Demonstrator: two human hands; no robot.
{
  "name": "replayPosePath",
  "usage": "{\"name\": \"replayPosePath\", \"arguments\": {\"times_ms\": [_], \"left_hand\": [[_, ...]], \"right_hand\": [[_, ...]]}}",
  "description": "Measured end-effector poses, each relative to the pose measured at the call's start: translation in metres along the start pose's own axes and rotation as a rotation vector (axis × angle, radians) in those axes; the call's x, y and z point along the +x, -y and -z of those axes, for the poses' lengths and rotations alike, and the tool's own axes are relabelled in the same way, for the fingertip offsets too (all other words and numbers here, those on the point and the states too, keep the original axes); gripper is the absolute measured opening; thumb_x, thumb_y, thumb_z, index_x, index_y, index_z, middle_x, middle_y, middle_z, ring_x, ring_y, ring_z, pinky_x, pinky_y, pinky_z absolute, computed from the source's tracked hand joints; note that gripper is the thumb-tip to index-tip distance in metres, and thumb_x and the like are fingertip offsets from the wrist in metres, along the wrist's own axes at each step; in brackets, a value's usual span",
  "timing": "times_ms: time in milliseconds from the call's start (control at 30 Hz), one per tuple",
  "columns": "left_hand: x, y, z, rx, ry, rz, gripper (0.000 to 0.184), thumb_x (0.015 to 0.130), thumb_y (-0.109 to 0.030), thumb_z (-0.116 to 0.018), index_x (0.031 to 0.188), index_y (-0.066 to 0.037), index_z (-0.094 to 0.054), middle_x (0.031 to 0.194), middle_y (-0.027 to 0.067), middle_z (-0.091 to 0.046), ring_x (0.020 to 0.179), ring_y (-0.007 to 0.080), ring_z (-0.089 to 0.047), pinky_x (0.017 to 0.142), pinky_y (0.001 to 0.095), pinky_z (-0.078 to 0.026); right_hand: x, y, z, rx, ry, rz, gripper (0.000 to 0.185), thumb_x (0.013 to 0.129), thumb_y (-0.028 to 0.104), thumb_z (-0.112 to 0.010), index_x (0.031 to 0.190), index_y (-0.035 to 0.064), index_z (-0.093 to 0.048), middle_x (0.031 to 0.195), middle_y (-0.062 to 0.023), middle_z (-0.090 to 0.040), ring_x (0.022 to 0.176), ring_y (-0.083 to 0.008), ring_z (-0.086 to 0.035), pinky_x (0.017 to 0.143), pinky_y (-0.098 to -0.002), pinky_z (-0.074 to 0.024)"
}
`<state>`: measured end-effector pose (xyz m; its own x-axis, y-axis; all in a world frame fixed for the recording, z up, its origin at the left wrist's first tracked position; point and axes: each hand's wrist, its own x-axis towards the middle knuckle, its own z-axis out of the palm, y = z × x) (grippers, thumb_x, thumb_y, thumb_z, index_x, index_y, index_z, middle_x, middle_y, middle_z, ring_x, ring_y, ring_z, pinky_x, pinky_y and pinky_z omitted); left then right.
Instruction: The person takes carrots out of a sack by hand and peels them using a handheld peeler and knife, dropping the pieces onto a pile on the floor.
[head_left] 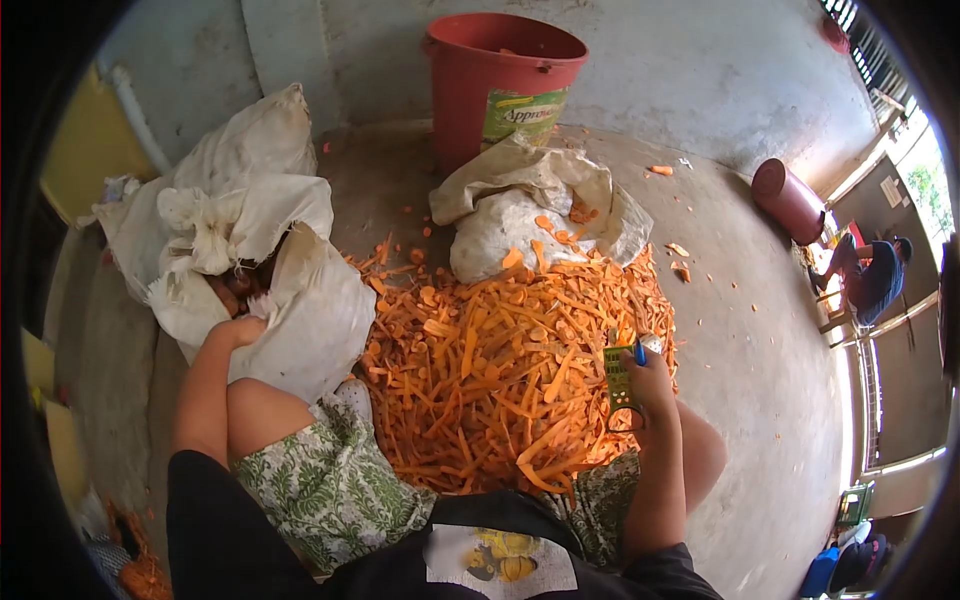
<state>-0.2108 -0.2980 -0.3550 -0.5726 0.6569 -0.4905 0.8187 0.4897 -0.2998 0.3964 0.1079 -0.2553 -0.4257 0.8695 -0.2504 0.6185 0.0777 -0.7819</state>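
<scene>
My left hand (246, 330) is at the mouth of a white woven sack (310, 320), closed on the fabric at its edge. Its fingertips are partly hidden. Inside the opening lie reddish-brown roots (238, 285), perhaps sweet potatoes. My right hand (650, 388) is closed around a flat green slotted slicer (618, 375) with a ring at its lower end. A small blue piece (640, 352) sticks up by the thumb. Between my legs spreads a big heap of orange root strips and slices (500, 370), with the right hand above its right side.
A red bucket (460, 110) with a green label stands against the wall. An off-white sack (500, 235) lies at the heap's far edge. Scraps dot the concrete floor (765, 400). At far right are a tipped dark red bin (785, 205) and a seated person (878, 280).
</scene>
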Motion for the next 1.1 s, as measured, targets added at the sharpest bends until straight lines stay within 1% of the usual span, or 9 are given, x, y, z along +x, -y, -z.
{"name": "replayPosePath", "arguments": {"times_ms": [67,167,400,500,600,733,767,900,1100], "left_hand": [[-0.046,-0.042,0.063,-0.497,0.324,0.129,0.057,0.085,-0.043,-0.027,0.122,-0.003,-0.043,0.127,0.0176,-0.041,0.116,0.0302,-0.041,0.097,0.0352,-0.029],[-0.031,-0.032,0.044,-0.534,0.411,0.04,0.061,0.083,-0.048,-0.028,0.122,-0.003,-0.043,0.127,0.0168,-0.042,0.116,0.0292,-0.041,0.096,0.035,-0.03],[-0.019,-0.001,0.017,-0.882,0.175,0.145,0.039,0.084,-0.028,-0.037,0.107,0.0,-0.052,0.112,0.0194,-0.052,0.105,0.0318,-0.048,0.086,0.0368,-0.037],[-0.019,0.002,0.02,-0.76,-0.413,0.369,0.025,0.08,-0.011,-0.044,0.1,0.0,-0.052,0.104,0.0188,-0.055,0.101,0.0351,-0.048,0.078,0.0407,-0.042],[-0.028,0.006,0.027,-0.374,-0.42,0.559,0.022,0.078,-0.01,-0.048,0.098,-0.003,-0.052,0.102,0.0168,-0.052,0.103,0.0342,-0.047,0.079,0.0406,-0.043],[-0.042,0.014,0.02,-0.452,-0.328,0.893,0.041,0.072,-0.018,-0.063,0.108,-0.008,-0.045,0.116,0.0146,-0.041,0.107,0.0312,-0.045,0.085,0.039,-0.043],[-0.035,0.026,0.001,-0.441,-0.312,0.904,0.053,0.07,-0.022,-0.067,0.113,-0.007,-0.041,0.119,0.014,-0.038,0.108,0.031,-0.045,0.086,0.0394,-0.043],[-0.028,0.038,-0.015,-0.451,-0.207,0.864,0.049,0.073,-0.021,-0.063,0.114,-0.004,-0.042,0.12,0.0147,-0.037,0.107,0.0314,-0.045,0.086,0.0393,-0.043],[-0.03,0.037,-0.015,-0.071,-0.271,0.797,0.042,0.078,-0.024,-0.053,0.112,-0.001,-0.045,0.121,0.0162,-0.04,0.113,0.0292,-0.041,0.092,0.037,-0.036]], "right_hand": [[-0.005,0.019,-0.011,-0.061,-0.038,0.015,0.027,0.082,0.023,-0.052,0.069,-0.0002,-0.049,0.051,-0.002,-0.042,0.049,-0.0098,-0.038,0.046,-0.0293,-0.033],[0.008,0.009,-0.025,-0.104,0.012,0.067,0.027,0.082,0.023,-0.052,0.069,-0.0001,-0.049,0.052,-0.002,-0.042,0.05,-0.0099,-0.037,0.047,-0.0288,-0.0323],[0.014,0.031,-0.041,-0.131,0.049,-0.017,0.02,0.083,0.019,-0.053,0.074,0.0008,-0.054,0.057,-0.0007,-0.049,0.05,-0.0097,-0.044,0.047,-0.0279,-0.0348],[0.02,0.036,-0.047,-0.118,0.028,-0.026,0.022,0.082,0.02,-0.053,0.07,0.0022,-0.053,0.054,0.0004,-0.046,0.048,-0.009,-0.041,0.046,-0.0277,-0.0329],[0.027,0.037,-0.054,-0.11,0.025,-0.035,0.022,0.082,0.02,-0.053,0.069,0.0026,-0.053,0.053,0.0008,-0.045,0.048,-0.0087,-0.04,0.046,-0.0276,-0.0321],[0.039,0.026,-0.061,-0.158,0.033,-0.007,0.023,0.081,0.021,-0.053,0.068,0.0027,-0.052,0.053,0.0009,-0.044,0.048,-0.0085,-0.039,0.046,-0.0278,-0.0314],[0.04,0.024,-0.063,-0.159,0.035,-0.008,0.023,0.081,0.021,-0.053,0.068,0.0027,-0.052,0.053,0.0009,-0.044,0.048,-0.0085,-0.039,0.046,-0.0278,-0.0314],[0.044,0.022,-0.069,-0.187,0.026,0.02,0.024,0.081,0.022,-0.053,0.067,0.0023,-0.05,0.051,0.0016,-0.041,0.048,-0.0087,-0.037,0.046,-0.0287,-0.0312],[0.04,0.033,-0.073,-0.291,0.028,0.012,0.026,0.081,0.022,-0.053,0.064,0.0023,-0.048,0.049,0.0,-0.039,0.047,-0.0097,-0.037,0.046,-0.0296,-0.0312]]}}
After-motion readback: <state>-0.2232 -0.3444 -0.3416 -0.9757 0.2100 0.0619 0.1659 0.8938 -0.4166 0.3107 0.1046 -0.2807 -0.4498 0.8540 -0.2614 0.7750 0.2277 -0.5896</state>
